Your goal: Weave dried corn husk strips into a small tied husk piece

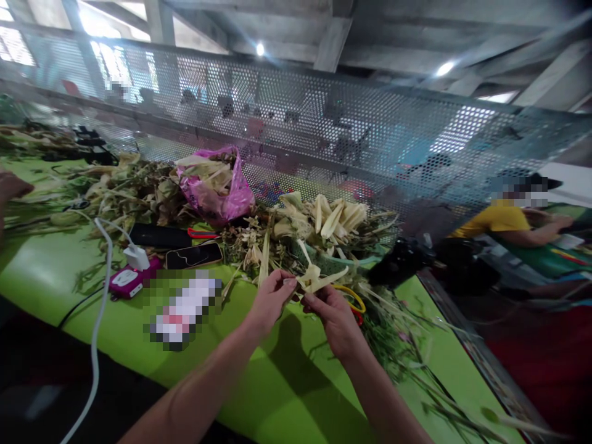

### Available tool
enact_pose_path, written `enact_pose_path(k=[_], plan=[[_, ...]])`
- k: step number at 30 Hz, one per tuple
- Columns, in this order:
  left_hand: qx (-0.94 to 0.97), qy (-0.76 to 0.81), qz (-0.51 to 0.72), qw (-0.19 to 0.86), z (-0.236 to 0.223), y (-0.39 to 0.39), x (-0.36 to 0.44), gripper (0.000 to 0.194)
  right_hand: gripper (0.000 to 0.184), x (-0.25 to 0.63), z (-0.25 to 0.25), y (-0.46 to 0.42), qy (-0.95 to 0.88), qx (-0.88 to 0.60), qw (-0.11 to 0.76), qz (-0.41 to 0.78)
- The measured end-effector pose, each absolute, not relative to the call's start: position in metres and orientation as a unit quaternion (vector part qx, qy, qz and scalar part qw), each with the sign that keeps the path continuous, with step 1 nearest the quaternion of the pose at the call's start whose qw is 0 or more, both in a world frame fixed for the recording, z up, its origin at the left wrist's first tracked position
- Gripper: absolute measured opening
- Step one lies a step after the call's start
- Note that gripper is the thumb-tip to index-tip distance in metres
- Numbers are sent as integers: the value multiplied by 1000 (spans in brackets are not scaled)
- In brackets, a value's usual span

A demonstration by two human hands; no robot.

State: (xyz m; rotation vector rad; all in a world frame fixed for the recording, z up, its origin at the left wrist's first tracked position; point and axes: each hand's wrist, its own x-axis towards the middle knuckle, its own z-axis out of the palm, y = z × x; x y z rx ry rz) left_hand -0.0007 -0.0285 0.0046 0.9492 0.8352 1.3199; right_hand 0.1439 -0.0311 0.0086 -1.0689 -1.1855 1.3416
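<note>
In the head view, the pale husk [314, 280] lies between the two hands, just beyond their fingertips and above the green table [245, 376]. From the left hand [274, 299] it lies to the right; from the right hand [333, 313] it lies to the left and slightly farther out. Neither hand is clearly nearer, since both meet it at its close side.

The left thumb and forefinger are pinched narrow at its left edge. The right thumb and fingers hold its lower right part, their grip also narrow, though the fingers beneath are partly hidden.

The husk looks folded about a middle lump. Its longest strip runs across, from between the fingertips out over the right fingers, tilting a little away from the body. A shorter end points away and slightly left.

Past both hands sits a green basket [333, 265], with more husks [340, 217] heaped there. A yellow loop [355, 297] lies just beyond the right hand, toward its right; what it belongs to is hidden.
</note>
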Motion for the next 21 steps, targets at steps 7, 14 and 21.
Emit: enact_pose_path(k=[7,14,21], plan=[[522,386,527,548,-7,-27,-1,22,32,155,5,-26,-483,-448,458,597],[657,431,521,333,4,-28,-10,15,26,148,0,-28,-425,-441,561,556],[660,440,522,315,1,-29,-9,11,28,142,2,-32,-459,-437,521,571]])
